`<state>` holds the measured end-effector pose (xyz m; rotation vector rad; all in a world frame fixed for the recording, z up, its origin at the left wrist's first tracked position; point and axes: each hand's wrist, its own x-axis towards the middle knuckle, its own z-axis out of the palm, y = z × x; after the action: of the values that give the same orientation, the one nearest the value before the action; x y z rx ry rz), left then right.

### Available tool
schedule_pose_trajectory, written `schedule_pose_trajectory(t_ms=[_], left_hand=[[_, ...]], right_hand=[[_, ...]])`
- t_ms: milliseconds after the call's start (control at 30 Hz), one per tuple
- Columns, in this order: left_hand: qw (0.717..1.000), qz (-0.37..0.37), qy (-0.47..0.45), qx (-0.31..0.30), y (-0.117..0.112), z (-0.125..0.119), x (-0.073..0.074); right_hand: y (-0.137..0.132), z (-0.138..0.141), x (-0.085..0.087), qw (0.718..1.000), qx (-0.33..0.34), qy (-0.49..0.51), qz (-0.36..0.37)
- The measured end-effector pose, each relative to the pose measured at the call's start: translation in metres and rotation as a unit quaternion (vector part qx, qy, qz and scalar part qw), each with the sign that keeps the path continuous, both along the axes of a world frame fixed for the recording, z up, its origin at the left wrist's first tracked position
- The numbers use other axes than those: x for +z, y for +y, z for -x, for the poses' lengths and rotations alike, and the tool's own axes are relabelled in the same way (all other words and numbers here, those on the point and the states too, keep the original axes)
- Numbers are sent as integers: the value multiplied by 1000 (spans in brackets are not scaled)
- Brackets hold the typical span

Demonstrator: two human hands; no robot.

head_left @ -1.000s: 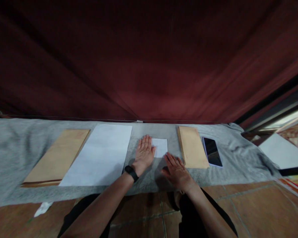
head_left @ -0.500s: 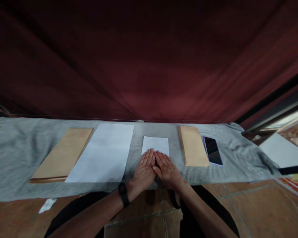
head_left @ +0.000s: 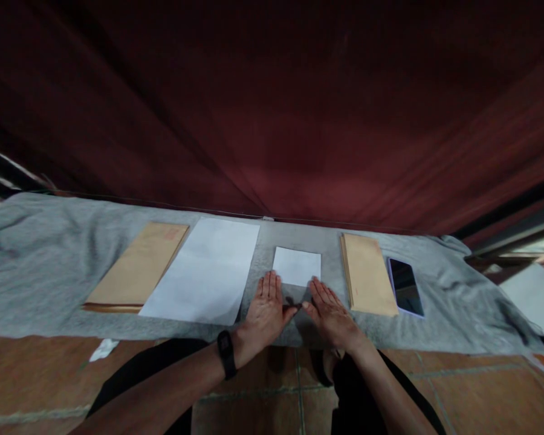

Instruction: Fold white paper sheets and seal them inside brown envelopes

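A small folded-looking white paper (head_left: pixel 297 266) lies flat on the grey cloth in front of me. My left hand (head_left: pixel 266 307) rests flat at its near left corner, fingers stretched out. At the near right corner lies my right hand (head_left: pixel 330 311), also flat with its fingers extended. Both thumbs point inward and nearly meet below the paper's near edge. To the left of my hands is a large white sheet (head_left: pixel 208 272), partly over a stack of large brown envelopes (head_left: pixel 138 266). A stack of smaller brown envelopes (head_left: pixel 369 275) lies right of my right hand.
A phone (head_left: pixel 406 287) with a purple edge lies beside the smaller envelopes. Grey cloth (head_left: pixel 40 260) covers the long narrow surface. A dark red curtain (head_left: pixel 281 139) hangs behind it. Below are floor tiles (head_left: pixel 462 386) and a scrap of white tissue (head_left: pixel 103 349).
My hands have moved apart, from fingertips together at the middle of the white paper's near part to its two near corners. The view has shifted and tilted slightly.
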<state>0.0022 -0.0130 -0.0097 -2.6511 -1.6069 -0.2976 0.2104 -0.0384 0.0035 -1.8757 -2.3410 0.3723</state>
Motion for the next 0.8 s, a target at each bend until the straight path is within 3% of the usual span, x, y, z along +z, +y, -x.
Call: schedule_pose_trajectory(t_ms=[100, 233, 367, 467, 567, 800], left_hand=[[1000, 7, -16, 9, 1, 4, 3], [999, 2, -40, 9, 11, 5, 15], [997, -2, -61, -46, 23, -2, 24], [992, 12, -74, -96, 27, -9, 19], [991, 16, -80, -107, 26, -13, 8], [992, 16, -60, -114, 24, -11, 0]], right_hand=[[2, -8, 9, 999, 2, 18, 35], [13, -12, 19, 998, -16, 61, 20], [28, -3, 27, 992, -29, 121, -8], [37, 12, 27, 986, 21, 164, 8], [44, 23, 20, 983, 52, 171, 26], [64, 22, 3, 996, 17, 90, 14]])
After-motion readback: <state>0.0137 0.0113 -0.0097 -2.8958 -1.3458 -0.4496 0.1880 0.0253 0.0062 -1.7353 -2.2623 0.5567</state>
